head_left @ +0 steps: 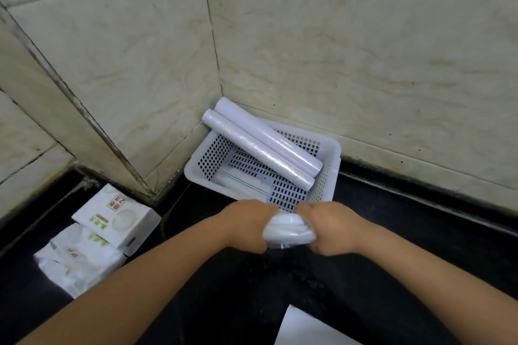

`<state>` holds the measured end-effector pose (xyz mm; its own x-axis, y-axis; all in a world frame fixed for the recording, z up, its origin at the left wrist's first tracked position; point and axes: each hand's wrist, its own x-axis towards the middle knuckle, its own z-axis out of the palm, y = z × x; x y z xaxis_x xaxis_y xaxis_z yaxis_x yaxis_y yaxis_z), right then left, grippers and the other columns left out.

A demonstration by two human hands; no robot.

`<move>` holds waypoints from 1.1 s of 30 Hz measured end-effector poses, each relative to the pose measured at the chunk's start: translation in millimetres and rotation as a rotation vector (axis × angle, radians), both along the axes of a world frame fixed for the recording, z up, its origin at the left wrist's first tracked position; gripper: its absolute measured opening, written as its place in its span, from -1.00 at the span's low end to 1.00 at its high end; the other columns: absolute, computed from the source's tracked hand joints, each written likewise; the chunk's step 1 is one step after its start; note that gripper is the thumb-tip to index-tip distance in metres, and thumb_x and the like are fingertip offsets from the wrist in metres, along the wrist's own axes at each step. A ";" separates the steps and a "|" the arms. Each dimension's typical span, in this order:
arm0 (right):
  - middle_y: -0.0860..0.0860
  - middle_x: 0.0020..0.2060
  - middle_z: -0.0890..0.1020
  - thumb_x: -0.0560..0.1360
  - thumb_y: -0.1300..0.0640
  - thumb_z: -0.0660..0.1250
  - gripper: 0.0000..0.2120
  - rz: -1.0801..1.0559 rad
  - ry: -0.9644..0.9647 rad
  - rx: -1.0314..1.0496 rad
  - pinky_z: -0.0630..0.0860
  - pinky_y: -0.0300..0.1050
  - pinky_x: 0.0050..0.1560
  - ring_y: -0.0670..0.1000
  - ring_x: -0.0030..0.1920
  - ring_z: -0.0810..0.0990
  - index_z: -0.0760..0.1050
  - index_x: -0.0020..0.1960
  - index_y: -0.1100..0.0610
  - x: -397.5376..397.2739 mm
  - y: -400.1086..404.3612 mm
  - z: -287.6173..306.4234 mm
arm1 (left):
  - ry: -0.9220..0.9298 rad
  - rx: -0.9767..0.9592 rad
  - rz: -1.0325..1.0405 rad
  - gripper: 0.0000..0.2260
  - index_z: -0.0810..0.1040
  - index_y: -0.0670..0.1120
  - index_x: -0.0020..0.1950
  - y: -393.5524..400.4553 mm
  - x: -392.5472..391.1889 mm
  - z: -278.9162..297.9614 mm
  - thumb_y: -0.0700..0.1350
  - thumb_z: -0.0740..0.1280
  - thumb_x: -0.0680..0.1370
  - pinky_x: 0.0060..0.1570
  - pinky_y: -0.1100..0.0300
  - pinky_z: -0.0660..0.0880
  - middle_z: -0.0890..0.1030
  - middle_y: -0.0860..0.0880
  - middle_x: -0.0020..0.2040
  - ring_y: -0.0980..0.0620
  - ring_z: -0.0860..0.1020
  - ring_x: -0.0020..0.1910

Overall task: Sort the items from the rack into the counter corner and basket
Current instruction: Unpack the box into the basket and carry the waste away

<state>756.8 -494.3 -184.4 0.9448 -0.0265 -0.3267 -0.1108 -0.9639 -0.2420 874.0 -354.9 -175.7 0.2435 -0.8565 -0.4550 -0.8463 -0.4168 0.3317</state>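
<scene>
While gripped by both hands [288,225], bundle [288,230] before basket [193,168].

Beige tiled walls [350,45], white sheet [305,328] at btm edge

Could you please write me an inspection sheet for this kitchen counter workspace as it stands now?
Surface: glossy black counter, dark and speckled.
Job's things: white perforated plastic basket in the tiled corner; two white film rolls lying across its rim; flat clear packet inside; bunched white plastic bag bundle held in front of the basket.
Clutter: white green-lettered box on a white soft pack, left; white sheet, bottom edge.
Grippers: left hand and right hand both grip the bundle.
Cables: nothing seen.
Surroundings: beige marbled wall tiles.
</scene>
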 end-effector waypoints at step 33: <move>0.09 -0.07 0.57 0.41 0.22 0.28 -0.84 -0.264 0.221 -0.131 0.42 -0.13 -0.20 0.07 -0.08 0.56 0.35 -0.05 0.12 85.1 -26.6 -32.8 | -0.326 0.307 -0.128 -0.61 0.18 -0.04 -0.45 -43.4 144.3 -37.4 -0.27 0.15 0.56 -0.20 0.19 0.24 0.25 0.02 -0.39 0.07 0.26 -0.38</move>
